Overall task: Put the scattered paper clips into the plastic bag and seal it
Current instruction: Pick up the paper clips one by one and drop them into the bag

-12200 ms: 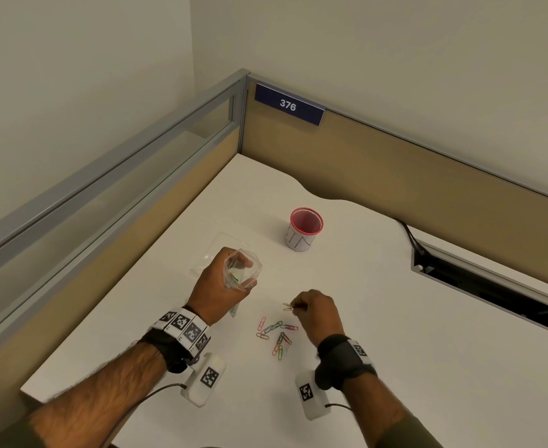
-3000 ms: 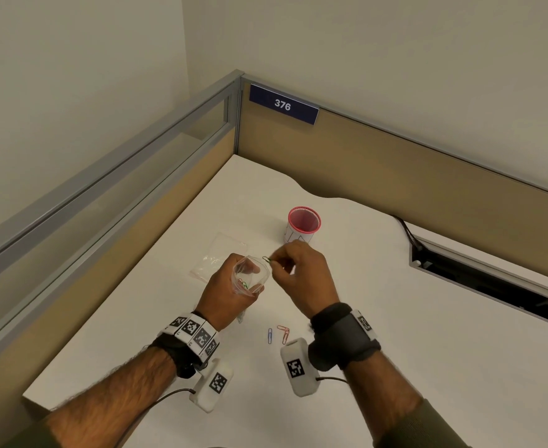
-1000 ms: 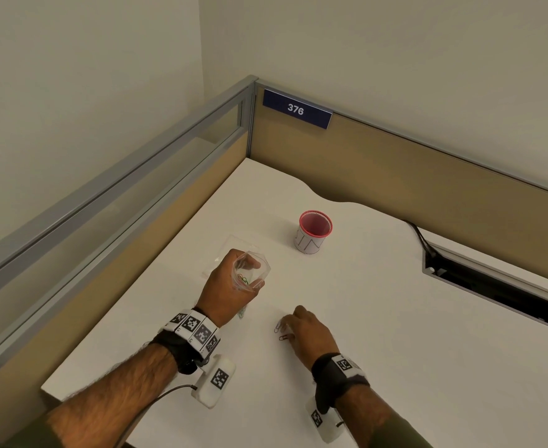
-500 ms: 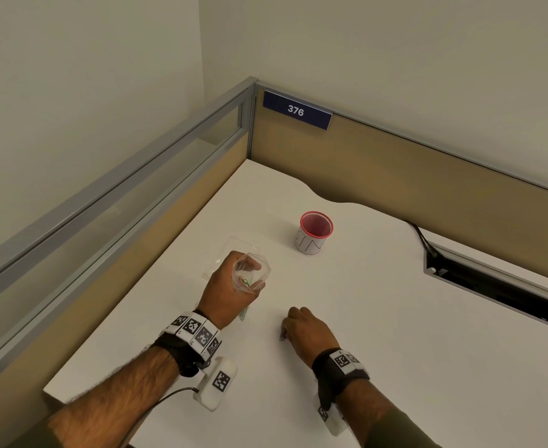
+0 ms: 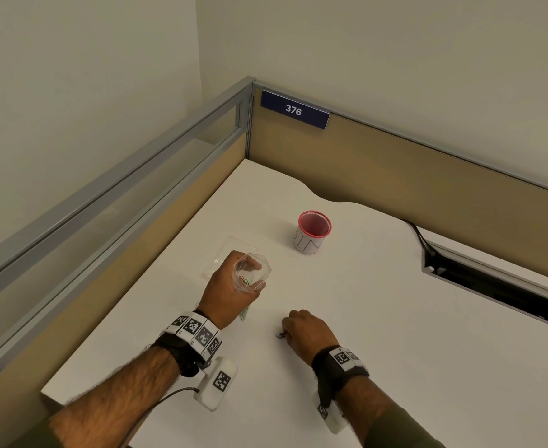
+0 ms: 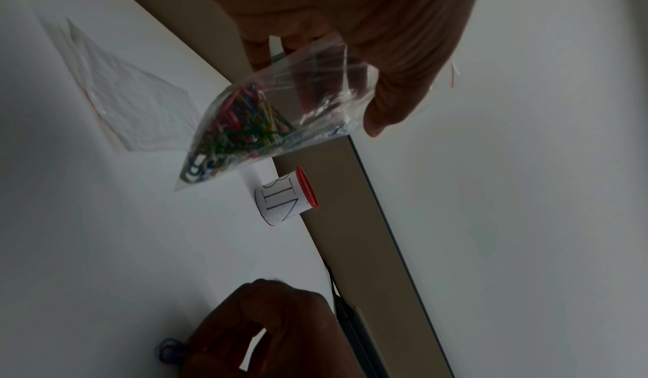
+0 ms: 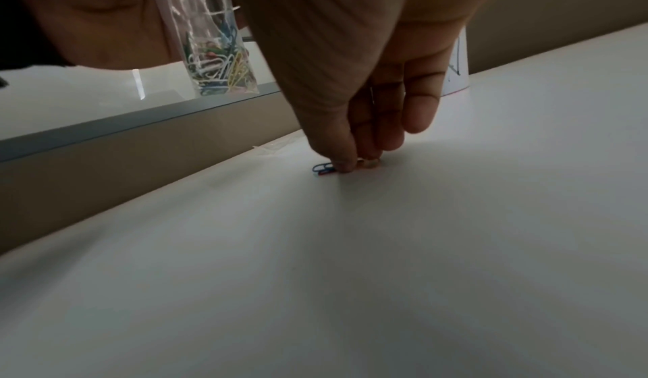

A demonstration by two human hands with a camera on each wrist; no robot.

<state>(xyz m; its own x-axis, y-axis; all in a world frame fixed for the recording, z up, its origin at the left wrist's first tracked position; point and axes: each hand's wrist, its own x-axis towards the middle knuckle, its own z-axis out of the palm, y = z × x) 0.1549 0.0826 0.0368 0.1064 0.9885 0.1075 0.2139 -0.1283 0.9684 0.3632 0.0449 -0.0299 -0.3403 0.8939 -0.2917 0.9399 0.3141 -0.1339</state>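
Blue and red clips (image 7: 324, 168), the last loose ones seen, are now pinched on the tabletop (image 5: 395, 318) by the right hand (image 5: 309, 331), down from the bag (image 5: 251, 276), gripped open-mouthed in the left hand (image 5: 229, 291); sealing is judged near.

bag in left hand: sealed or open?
Open. The left hand holds the plastic bag with its mouth spread wide; paper clips sit inside.

Two hands (image 5: 230, 286) (image 5: 308, 331), two plastic bags (image 5: 253, 276) (image 5: 230, 253), one red-rimmed cup (image 5: 311, 234), and two loose paper clips (image 7: 324, 168) on the bench (image 5: 395, 318).
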